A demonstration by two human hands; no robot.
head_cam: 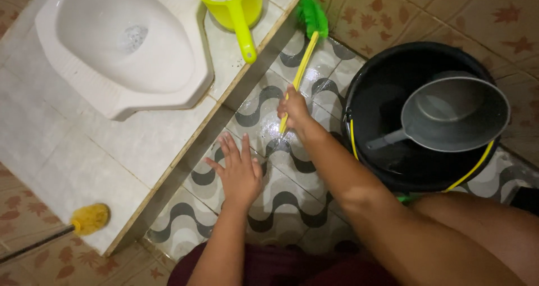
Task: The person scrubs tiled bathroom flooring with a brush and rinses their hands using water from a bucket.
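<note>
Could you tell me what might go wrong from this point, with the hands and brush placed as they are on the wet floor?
The left hand presses flat on glossy, wet patterned floor tiles, so it could slip. The right hand holds the yellow brush in a low grip, with the green bristles close to the yellow-green scoop whose handle overhangs the raised step; a push might knock it. The right forearm lies near the black bucket and could bump it.
</note>
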